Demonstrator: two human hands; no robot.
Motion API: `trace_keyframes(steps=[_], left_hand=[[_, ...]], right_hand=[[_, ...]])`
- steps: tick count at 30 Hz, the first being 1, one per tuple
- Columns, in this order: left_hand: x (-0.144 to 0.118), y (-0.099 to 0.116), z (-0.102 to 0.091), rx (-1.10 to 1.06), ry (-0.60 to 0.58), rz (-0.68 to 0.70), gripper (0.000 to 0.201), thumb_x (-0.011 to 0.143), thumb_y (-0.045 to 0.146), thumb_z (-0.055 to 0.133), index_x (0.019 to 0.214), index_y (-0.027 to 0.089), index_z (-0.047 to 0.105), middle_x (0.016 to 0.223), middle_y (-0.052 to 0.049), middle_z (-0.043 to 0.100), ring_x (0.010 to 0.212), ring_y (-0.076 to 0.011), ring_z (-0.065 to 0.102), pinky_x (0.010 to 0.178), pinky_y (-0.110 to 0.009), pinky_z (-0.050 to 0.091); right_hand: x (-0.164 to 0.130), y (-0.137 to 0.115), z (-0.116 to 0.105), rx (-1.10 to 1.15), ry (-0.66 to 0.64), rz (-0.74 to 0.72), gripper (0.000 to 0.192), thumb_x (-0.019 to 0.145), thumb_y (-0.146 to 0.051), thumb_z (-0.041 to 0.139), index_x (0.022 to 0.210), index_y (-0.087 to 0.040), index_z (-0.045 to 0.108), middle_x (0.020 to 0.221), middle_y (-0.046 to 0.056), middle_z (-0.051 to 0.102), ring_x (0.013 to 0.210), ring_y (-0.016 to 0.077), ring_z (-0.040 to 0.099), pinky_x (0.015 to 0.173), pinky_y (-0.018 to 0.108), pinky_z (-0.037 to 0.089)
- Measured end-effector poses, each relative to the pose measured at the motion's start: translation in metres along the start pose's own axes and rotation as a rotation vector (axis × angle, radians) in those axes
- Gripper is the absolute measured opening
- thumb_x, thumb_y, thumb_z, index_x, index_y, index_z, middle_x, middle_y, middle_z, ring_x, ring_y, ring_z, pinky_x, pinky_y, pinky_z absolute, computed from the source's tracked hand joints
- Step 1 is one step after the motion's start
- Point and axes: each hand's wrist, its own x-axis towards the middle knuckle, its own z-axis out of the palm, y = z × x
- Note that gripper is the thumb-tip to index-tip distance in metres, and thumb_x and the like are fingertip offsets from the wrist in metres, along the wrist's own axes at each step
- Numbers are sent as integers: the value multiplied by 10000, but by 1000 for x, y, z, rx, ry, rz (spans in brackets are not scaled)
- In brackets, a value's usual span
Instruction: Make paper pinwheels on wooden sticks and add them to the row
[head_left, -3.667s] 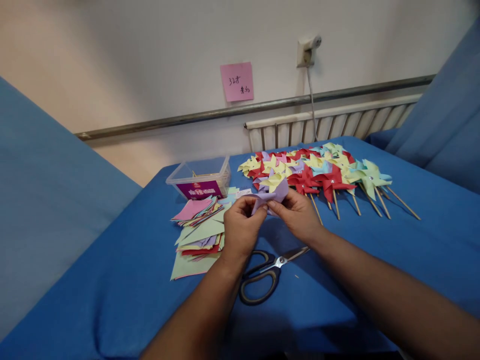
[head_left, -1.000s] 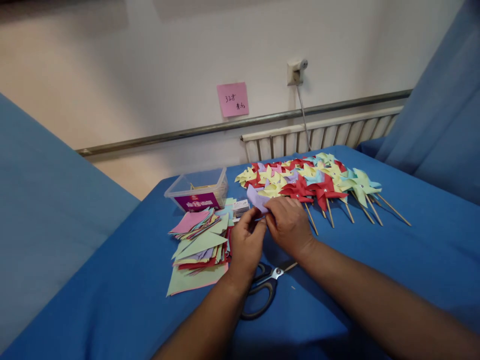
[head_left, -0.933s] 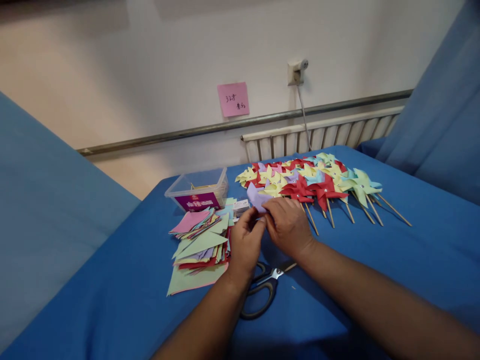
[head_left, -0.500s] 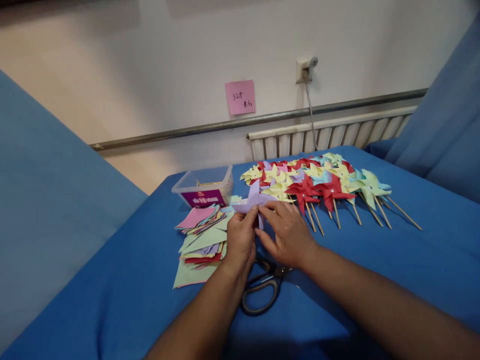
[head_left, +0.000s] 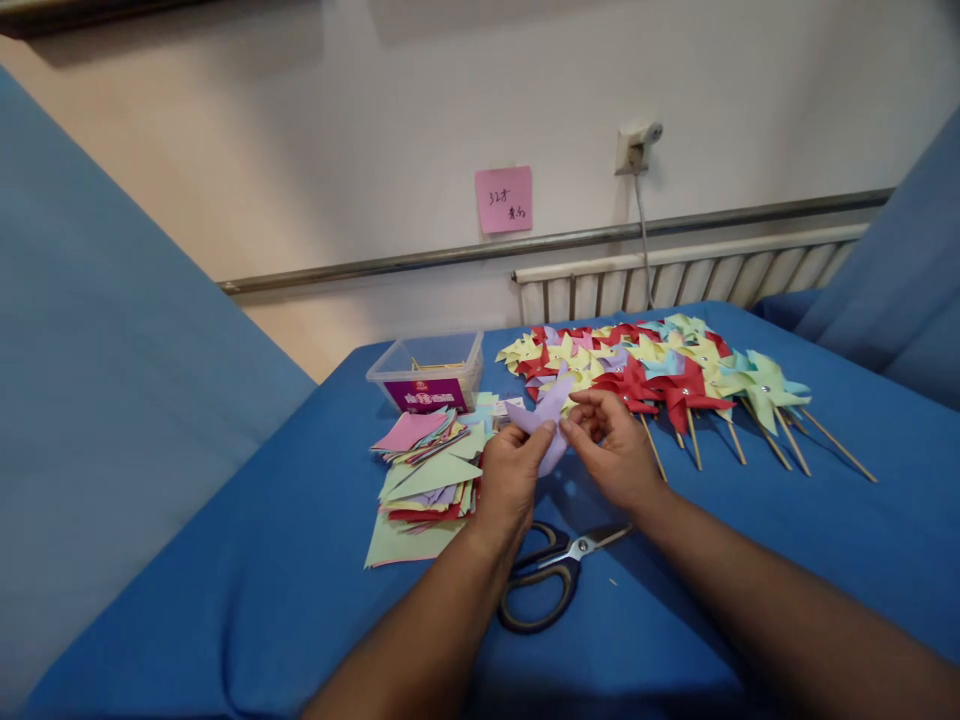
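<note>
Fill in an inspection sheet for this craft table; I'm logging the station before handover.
Surface: blue cloth covers the table, lightly creased.
Job's things: lilac paper piece, partly folded, held above the cloth.
Clutter: stack of coloured paper squares; row of finished pinwheels on sticks; scissors lying shut near the wrists; clear plastic box with a purple label.
Grippers: left hand and right hand both pinch the lilac paper.
Cables: one cord hangs from the wall socket down behind the radiator.
Surroundings: pink note on the wall; blue fabric at both sides.
</note>
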Motion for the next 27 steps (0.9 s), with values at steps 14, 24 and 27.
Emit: trace_keyframes(steps=[14, 24, 27], left_hand=[[1, -15, -1, -27, -38, -156, 258, 565, 250, 807, 772, 108, 748, 700, -67, 720, 562, -129, 587, 580, -247, 443], [4, -26, -1, -7, -37, -200, 238, 555, 261, 815, 721, 112, 730, 676, -65, 696, 531, -130, 561, 549, -252, 409], [1, -30, -3, -22, -83, -223, 236, 593, 244, 791, 788, 118, 749, 746, -80, 723, 605, -157, 618, 614, -270, 453]], right_hand=[[29, -8, -11, 35, 356, -158, 182, 875, -300, 580, 1024, -207, 625, 969, 52, 672, 884, 186, 638, 802, 353, 513], [139, -53, 102, -744, -621, -393, 351, 1004, -315, 355, 1077, -188, 673, 1165, 119, 691, 1132, 240, 600, 956, 393, 417], [169, -51, 143, -892, -825, -316, 266, 953, -268, 466, 1028, -165, 699, 1169, 158, 696, 1097, 280, 625, 922, 420, 430]])
